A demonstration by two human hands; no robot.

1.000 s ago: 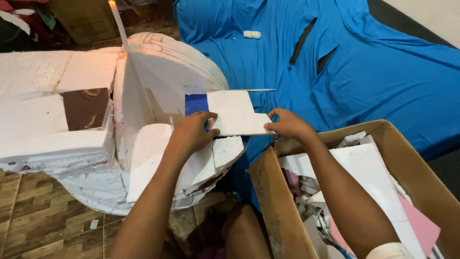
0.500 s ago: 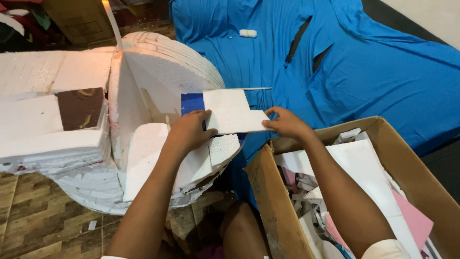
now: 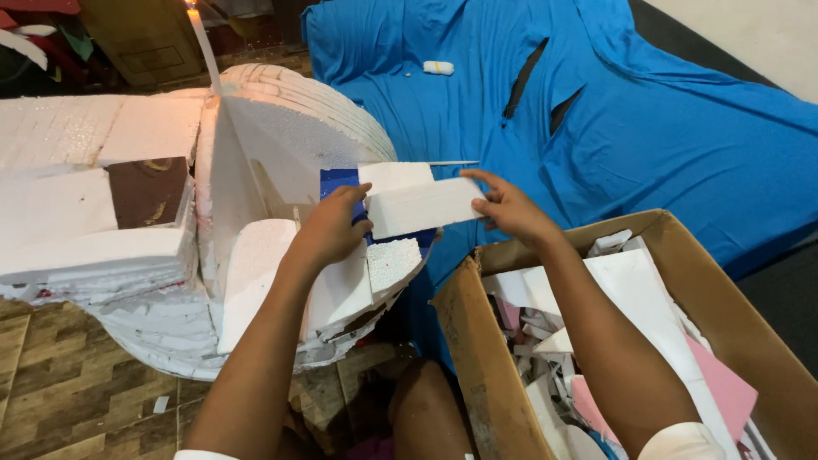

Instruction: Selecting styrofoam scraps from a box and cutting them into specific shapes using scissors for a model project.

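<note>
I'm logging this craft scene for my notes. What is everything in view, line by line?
foam block: one, white, held between both hands above the foam pile
blue piece: one, blue, behind the block by the left hand
foam slabs: several, white, stacked at left
brown panel: one, brown, on the slabs
round foam structure: one, white, centre left
cardboard box: one, brown, lower right, holding white and pink scraps
blue cloth: one, blue, spread across the top right
small white roll: one, on the cloth
tiled floor: brown, lower left
left hand: gripping the block's left end
right hand: fingers on the block's right end
</note>
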